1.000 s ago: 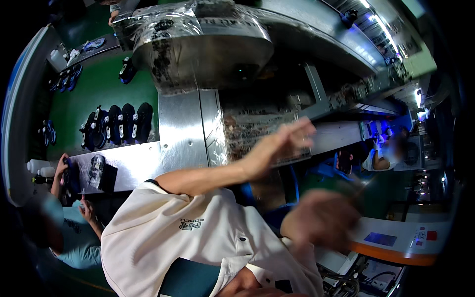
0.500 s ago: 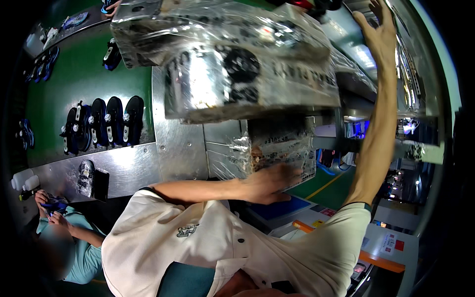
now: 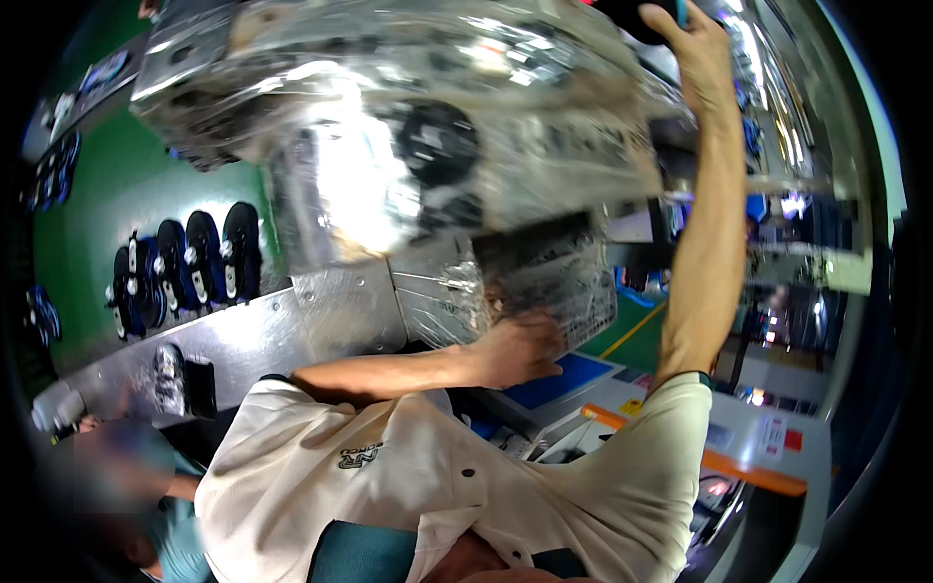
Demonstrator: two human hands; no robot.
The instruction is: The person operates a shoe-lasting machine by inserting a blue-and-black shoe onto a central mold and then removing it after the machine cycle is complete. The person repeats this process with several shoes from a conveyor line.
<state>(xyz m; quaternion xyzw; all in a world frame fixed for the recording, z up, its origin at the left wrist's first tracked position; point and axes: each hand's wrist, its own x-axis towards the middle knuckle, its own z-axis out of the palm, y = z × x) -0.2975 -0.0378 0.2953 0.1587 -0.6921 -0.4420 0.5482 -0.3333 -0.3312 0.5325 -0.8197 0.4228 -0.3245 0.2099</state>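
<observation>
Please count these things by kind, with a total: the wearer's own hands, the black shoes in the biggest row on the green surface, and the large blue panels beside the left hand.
Wearer's own hands (left hand, right hand): 2
Black shoes in the biggest row on the green surface: 5
Large blue panel: 1
Total: 8

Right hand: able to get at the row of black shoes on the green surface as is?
Probably not directly: the right hand is at the upper right, and the wrapped machine appears to block the straight path to the shoes.
</observation>
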